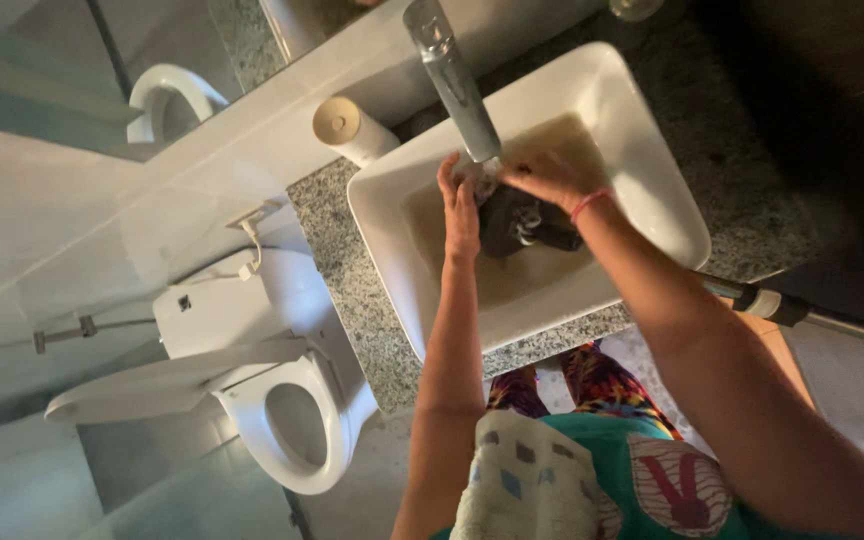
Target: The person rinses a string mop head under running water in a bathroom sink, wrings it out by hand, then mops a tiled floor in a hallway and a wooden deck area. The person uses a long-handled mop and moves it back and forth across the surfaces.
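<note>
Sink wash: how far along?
Done: the white basin already holds murky water. In hand: both hands sit under the tap, left hand and right hand, over a dark object lying in the basin. Left: the object is still in the dirty water; how clean it is cannot be told.

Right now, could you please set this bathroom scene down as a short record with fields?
Setting: bathroom, seen from above
Basin: white rectangular sink on a speckled granite counter, holding brownish water
Tap: tall metal faucet over the basin
Left hand: fingers up under the spout
Right hand: over a dark object lying in the basin; grip cannot be told
Wrist: pink band on the right
Nearby: paper roll beside the sink; white toilet, lid up
</note>
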